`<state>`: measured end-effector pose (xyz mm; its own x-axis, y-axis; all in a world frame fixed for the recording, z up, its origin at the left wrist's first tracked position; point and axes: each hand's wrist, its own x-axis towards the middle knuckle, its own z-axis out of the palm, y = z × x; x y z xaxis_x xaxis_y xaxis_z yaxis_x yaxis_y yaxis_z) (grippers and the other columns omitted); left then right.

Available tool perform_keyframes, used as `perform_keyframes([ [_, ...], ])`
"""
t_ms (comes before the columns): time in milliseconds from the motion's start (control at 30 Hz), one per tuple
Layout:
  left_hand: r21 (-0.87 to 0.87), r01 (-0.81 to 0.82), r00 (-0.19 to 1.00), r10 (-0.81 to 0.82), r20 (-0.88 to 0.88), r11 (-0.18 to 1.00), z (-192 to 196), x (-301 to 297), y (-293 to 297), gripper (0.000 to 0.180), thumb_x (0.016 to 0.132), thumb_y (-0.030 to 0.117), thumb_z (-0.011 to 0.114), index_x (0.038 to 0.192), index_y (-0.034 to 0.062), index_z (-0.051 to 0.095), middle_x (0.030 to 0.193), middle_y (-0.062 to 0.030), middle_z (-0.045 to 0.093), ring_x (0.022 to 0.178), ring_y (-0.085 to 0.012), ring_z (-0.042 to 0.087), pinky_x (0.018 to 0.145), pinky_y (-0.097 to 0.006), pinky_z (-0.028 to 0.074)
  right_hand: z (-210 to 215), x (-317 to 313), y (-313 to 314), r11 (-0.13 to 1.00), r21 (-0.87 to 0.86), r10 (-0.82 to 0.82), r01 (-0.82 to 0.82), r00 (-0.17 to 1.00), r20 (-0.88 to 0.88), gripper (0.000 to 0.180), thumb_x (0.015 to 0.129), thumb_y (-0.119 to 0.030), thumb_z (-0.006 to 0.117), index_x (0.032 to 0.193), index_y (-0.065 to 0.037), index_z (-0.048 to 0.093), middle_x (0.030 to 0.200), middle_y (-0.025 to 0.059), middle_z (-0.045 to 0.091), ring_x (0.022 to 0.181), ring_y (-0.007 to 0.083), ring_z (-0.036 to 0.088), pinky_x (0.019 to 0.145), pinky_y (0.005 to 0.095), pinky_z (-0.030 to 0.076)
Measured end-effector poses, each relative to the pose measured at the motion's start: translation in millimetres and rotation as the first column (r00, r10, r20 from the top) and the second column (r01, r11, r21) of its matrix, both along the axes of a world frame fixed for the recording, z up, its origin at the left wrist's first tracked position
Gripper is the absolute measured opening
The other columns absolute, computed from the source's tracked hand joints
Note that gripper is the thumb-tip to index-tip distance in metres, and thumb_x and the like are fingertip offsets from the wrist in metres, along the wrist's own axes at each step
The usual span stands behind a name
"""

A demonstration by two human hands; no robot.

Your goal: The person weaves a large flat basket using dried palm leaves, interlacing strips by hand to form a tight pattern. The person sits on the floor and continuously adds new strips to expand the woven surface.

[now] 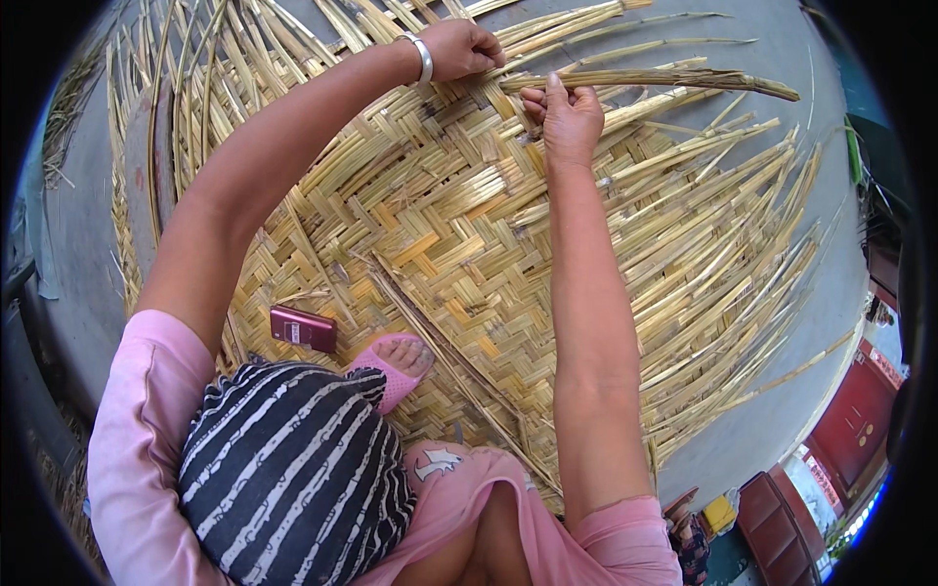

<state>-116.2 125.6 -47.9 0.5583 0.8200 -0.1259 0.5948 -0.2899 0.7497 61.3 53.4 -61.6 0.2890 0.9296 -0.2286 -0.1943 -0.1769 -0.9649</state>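
Observation:
A large mat of flattened yellow-brown reed strips (430,234) lies on the floor, woven in a zigzag pattern with loose ends fanning out. At its far edge my left hand (459,51), a silver bangle on the wrist, has its fingers curled together among the strips; what they grip is hidden. Just to the right, my right hand (570,122) pinches a long split reed strip (674,78) between thumb and fingers. That strip points right, its brown frayed end past the weave. Loose strip ends (723,254) spread along the mat's right side.
My foot in a pink slipper (396,376) rests on the mat, beside a dark red mobile phone (303,328). Narrow loose stalks (440,342) lie across the weave. Grey floor (782,59) surrounds it. At lower right stand a brown seat (777,523) and a red door (855,420).

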Motion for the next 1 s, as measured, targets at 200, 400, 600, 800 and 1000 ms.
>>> perform_keyframes([
  [200,0.152,0.165,0.967,-0.130,-0.219,0.974,0.7,1.9,-12.5,0.017,0.082,0.013,0.055,0.095,0.0085,0.066,0.088,-0.0100,0.064,0.084,-0.0276,0.061,0.075,-0.035,0.049,1.2,-3.8,-1.1,1.000,0.007,-0.002,0.003,0.998,-0.069,0.013,0.089,-0.008,0.053,0.085,0.003,0.050,0.073,0.0134,0.063,0.063,0.0183,0.065,0.052,0.0245,0.054],
  [400,0.152,0.188,0.914,-0.116,-0.389,0.970,3.0,17.8,-7.7,0.020,0.075,0.006,0.052,0.090,0.0076,0.064,0.086,-0.0114,0.065,0.082,-0.0291,0.061,0.071,-0.036,0.049,5.8,4.2,9.2,0.993,-0.091,0.059,-0.071,0.990,-0.130,0.012,0.089,-0.007,0.053,0.088,0.004,0.048,0.079,0.0149,0.062,0.066,0.0210,0.066,0.052,0.0267,0.056],
  [600,0.078,0.057,0.969,-0.036,-0.242,0.995,6.4,8.4,-12.9,0.016,0.078,0.009,0.055,0.091,0.0076,0.064,0.086,-0.0110,0.066,0.078,-0.0260,0.063,0.070,-0.033,0.050,10.8,13.2,25.8,0.946,-0.232,0.199,-0.226,0.970,-0.136,0.018,0.088,-0.011,0.057,0.091,0.002,0.044,0.086,0.0150,0.059,0.077,0.0246,0.066,0.061,0.0293,0.058],
  [800,-0.044,-0.108,0.990,0.104,-0.091,0.993,12.1,-8.4,-23.2,0.017,0.084,0.009,0.057,0.100,0.0065,0.061,0.084,-0.0039,0.065,0.077,-0.0118,0.062,0.072,-0.026,0.050,4.9,2.1,2.3,0.995,-0.083,0.040,-0.049,0.993,-0.112,0.013,0.090,-0.009,0.053,0.091,0.002,0.046,0.081,0.0164,0.062,0.069,0.0209,0.066,0.056,0.0267,0.056],
  [1000,-0.150,-0.243,0.937,0.272,0.219,0.958,-13.3,-35.4,-13.3,0.018,0.085,0.011,0.057,0.100,0.0049,0.062,0.092,-0.0032,0.064,0.084,-0.0126,0.060,0.078,-0.026,0.048,-6.1,-9.7,-15.2,0.997,0.046,-0.055,0.056,0.998,-0.020,0.012,0.092,-0.011,0.051,0.093,0.001,0.047,0.077,0.0168,0.064,0.062,0.0163,0.064,0.056,0.0235,0.054],
])
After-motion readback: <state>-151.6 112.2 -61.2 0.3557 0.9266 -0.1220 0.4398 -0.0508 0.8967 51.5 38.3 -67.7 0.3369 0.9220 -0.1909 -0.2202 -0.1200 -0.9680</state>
